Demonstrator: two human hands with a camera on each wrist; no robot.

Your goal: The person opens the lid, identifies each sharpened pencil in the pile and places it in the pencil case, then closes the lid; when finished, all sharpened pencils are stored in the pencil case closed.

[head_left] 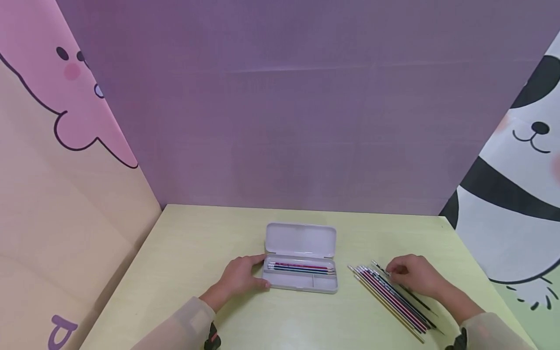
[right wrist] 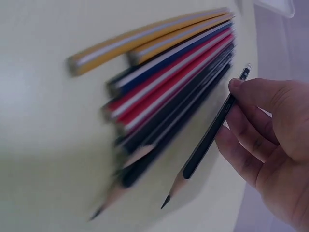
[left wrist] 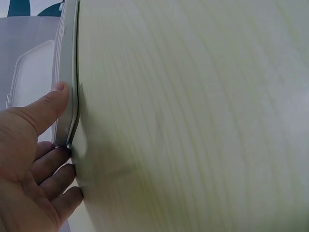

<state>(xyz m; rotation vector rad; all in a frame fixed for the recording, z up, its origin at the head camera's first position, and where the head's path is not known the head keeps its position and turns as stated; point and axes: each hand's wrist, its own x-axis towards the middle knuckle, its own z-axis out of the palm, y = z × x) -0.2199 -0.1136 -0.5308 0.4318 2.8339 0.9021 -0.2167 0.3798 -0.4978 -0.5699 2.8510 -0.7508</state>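
An open white pencil case [head_left: 288, 282] lies on the table, its lid [head_left: 301, 239] tipped back. Several pencils [head_left: 302, 268] lie in its rear compartment. My left hand [head_left: 238, 276] holds the case's left end, thumb against the front wall and index finger by the back corner; the left wrist view hides that index finger behind the case. Between thumb and fingers, my right hand [head_left: 417, 275] pinches a black pencil [right wrist: 205, 137] near its blunt end, its sharpened tip pointing towards me. Left of it is a row of yellow, blue, red and black pencils [right wrist: 164, 82].
The light wooden table [head_left: 210, 233] ends at a purple back panel [head_left: 306, 121]. Side panels stand left and right, the right one [head_left: 503, 228] printed with a panda. The loose pencils lie slantwise between the case and my right hand.
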